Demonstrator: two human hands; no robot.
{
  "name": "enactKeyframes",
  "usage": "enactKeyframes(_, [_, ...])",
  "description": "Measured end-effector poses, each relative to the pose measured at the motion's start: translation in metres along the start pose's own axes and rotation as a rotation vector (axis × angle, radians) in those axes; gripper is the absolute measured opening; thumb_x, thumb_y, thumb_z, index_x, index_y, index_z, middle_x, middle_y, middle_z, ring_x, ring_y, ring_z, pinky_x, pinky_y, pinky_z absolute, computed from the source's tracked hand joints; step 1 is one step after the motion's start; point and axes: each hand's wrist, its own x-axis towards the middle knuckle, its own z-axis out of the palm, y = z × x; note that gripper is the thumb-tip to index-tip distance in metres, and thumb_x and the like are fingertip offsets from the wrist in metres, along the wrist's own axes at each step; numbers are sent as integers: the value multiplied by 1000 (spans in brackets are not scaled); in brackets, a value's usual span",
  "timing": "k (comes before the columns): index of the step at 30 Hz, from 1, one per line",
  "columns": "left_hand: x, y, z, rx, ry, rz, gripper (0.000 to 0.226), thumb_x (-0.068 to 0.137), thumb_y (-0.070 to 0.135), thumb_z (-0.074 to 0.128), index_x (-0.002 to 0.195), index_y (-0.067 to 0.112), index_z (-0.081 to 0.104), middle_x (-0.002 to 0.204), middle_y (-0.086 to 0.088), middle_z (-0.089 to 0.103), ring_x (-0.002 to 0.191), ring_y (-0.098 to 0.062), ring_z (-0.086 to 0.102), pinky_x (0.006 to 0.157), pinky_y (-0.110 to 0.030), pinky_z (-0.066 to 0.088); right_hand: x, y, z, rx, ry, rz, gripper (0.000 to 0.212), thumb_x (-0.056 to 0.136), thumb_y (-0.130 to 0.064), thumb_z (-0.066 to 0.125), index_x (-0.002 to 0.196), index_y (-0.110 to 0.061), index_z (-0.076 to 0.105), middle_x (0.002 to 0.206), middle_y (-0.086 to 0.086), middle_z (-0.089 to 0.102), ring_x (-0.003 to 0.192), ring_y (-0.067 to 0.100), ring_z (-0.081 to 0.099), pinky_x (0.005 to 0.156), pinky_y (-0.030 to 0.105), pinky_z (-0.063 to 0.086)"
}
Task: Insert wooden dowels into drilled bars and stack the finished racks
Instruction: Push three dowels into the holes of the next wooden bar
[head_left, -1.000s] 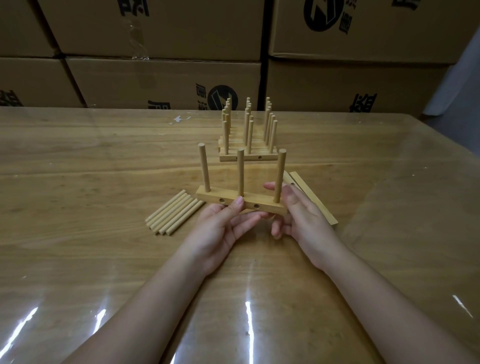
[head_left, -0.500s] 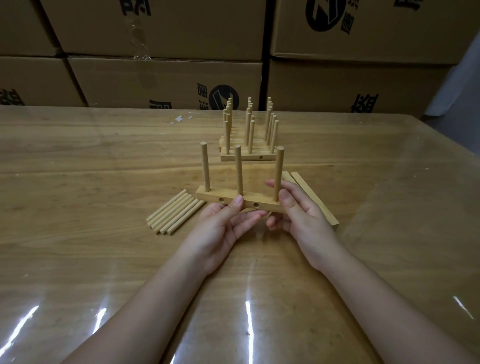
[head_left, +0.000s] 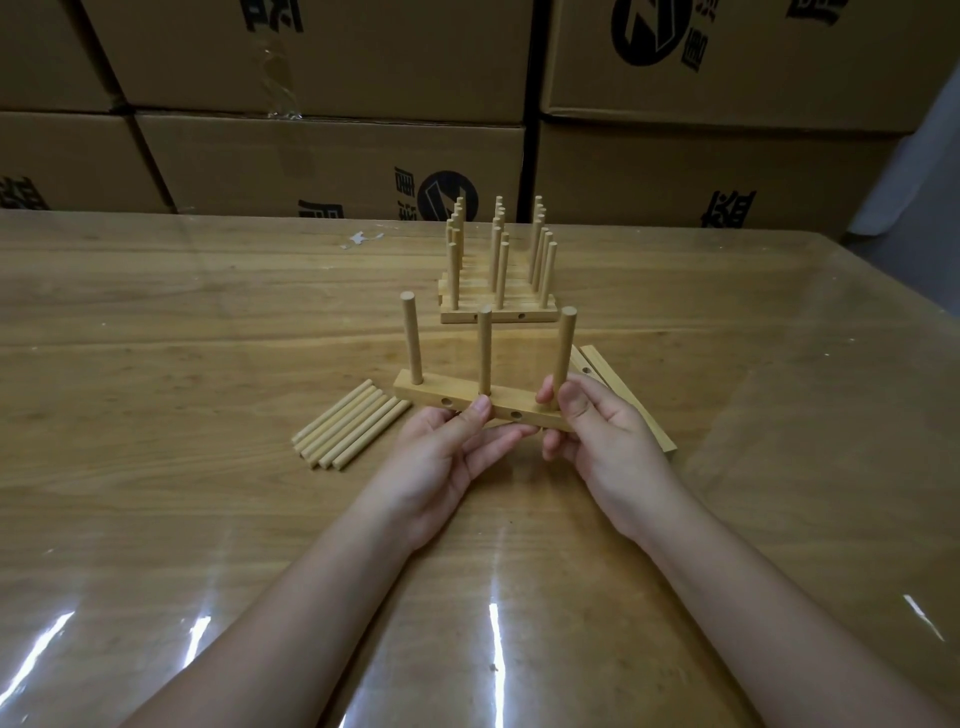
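- The rack (head_left: 431, 397) in the person's hands is pale, smooth wood. It is a square-edged bar with two small round holes drilled in its front face, and it runs slightly downhill to the right.
- Three round dowels (head_left: 484, 358) with flat tops stand upright in the rack, one near each end and one in the middle.
- The left hand (head_left: 441, 457) grips the rack at its middle, with the thumb pressed on the front face and the fingers curled beneath.
- The right hand (head_left: 608, 447) clamps the rack's right end, with the thumb at the base of the right dowel and the fingers wrapped under and behind.
- The rack seems to be held just clear of the table (head_left: 208, 338), though its underside is hidden.
- The table is grained wood under a glossy clear film (head_left: 779, 364) that shows streaks of glare.
- Loose dowels (head_left: 348, 431) lie side by side in a slanted row just left of the rack.
- Plain spare bars (head_left: 660, 436) lie flat behind the rack's right end.
- Finished racks (head_left: 498, 291) stand packed together beyond the rack.
- Matt brown cardboard boxes (head_left: 332, 156) with black print form a wall far behind the rack.
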Motion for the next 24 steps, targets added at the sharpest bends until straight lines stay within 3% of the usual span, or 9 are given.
enactKeyframes(9, [-1, 1, 0, 13, 7, -5, 41, 80, 11, 58, 112, -15, 53, 104, -27, 69, 91, -27, 71, 69, -20, 57, 1, 1, -2, 3, 3, 23, 26, 80, -40, 51, 82, -18, 65, 78, -9, 63, 62, 12, 51, 73, 30, 45])
enactKeyframes(13, [-1, 1, 0, 19, 18, -6, 41, 81, 12, 58, 110, -16, 53, 100, -28, 69, 89, -26, 72, 69, -20, 57, 0, 2, -5, 19, -57, 45, 30, 83, -41, 50, 89, -15, 63, 84, -4, 63, 68, 14, 56, 81, 35, 47])
enactKeyframes(20, [0, 0, 0, 24, 16, -7, 32, 80, 10, 57, 102, -14, 57, 95, -25, 71, 87, -26, 72, 67, -20, 57, -1, -5, -4, -30, -59, 109, 52, 72, -69, 53, 87, -20, 64, 81, -2, 64, 73, 13, 59, 63, 27, 46])
enactKeyframes(24, [1, 0, 0, 15, 33, -4, 30, 79, 10, 59, 99, -12, 58, 93, -26, 71, 86, -27, 72, 66, -19, 57, -2, -6, -4, -121, -4, -10, 31, 82, -45, 51, 103, -28, 65, 106, -17, 67, 103, 1, 60, 92, 32, 47])
